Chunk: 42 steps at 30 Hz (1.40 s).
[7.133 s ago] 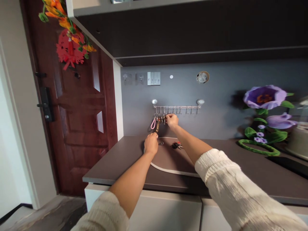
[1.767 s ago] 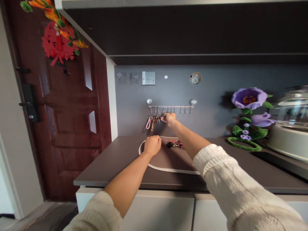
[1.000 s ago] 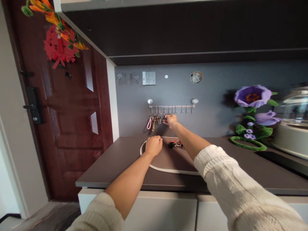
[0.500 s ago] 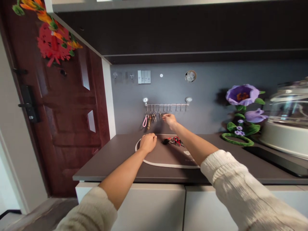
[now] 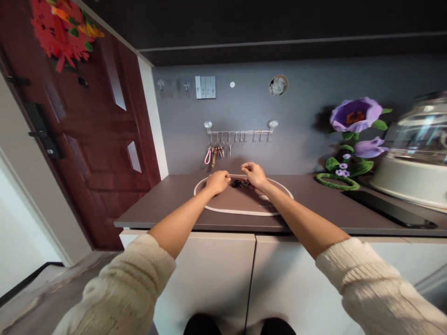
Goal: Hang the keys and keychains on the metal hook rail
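Observation:
My left hand rests at the left side of the brown oval mat, fingers curled in; anything inside them is hidden. My right hand is over the mat's right part, its thumb and fingers slightly apart, with nothing seen between them. Between the hands lies a bunch of dark and red keys, partly covered by my right hand. Above, a clear hook rail on the wall carries a pink loop strap, a brown key fob, a bunch of keys and a single key.
To the right stand a purple knitted flower and a white appliance with a clear dome. A black flat slab lies near the counter's front edge. A dark cabinet overhangs. At left is a red-brown door.
My right hand has come away from the hanging key and dropped to the keys on the mat. That key now hangs freely from the rail. The view has tilted down.

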{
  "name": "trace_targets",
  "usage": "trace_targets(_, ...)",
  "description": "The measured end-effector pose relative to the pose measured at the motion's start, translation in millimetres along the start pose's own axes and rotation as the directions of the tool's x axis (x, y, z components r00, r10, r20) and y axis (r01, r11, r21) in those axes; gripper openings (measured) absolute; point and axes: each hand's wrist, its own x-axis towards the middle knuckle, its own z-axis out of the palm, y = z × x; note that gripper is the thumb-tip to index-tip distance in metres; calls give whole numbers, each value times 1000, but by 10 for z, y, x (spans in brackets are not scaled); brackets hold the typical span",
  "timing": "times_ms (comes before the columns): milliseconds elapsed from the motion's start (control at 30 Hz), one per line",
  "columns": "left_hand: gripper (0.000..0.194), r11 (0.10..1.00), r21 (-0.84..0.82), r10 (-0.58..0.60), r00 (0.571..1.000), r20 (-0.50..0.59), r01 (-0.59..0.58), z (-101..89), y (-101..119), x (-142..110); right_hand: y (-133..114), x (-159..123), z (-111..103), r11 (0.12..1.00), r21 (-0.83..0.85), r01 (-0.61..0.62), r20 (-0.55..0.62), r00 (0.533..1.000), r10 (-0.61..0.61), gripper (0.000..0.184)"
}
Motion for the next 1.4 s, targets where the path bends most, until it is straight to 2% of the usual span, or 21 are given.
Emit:
trace_targets(133,20,994,-26,-101,994,29,102,58,83,67,79,-126,-64,993,-108,41,34,999,-37,13)
trace_targets(233,24,989,-56,-137,990,27,138,136,89,84,127,-144,-81,972,-201,124,99,989,-106,17)
trace_targets(367,35,987,-67,-142,987,69,147,224,49,75,163,-134,-65,880,-406,246,191,965,-181,16)
trace_targets(533,33,993,-73,-89,991,102,97,278,-8,87,176,-113,-45,753,-583,306,280,945,-168,22)
trace_targets(900,16,990,-140,-21,998,59,29,279,-66,121,224,-63,-23,727,-606,323,299,939,-169,21)
trace_targets(1133,15,981,-193,7,1000,-6,-8,255,-125,135,246,-55,-12,716,-615,330,292,939,-181,20)
trace_targets(1300,19,922,-384,-65,998,-23,51,275,-174,173,245,-49,-1,708,-613,352,303,932,-200,18)
trace_targets(1400,19,809,-581,-117,993,-11,89,298,-176,187,210,-65,-3,707,-588,392,328,915,-234,16)
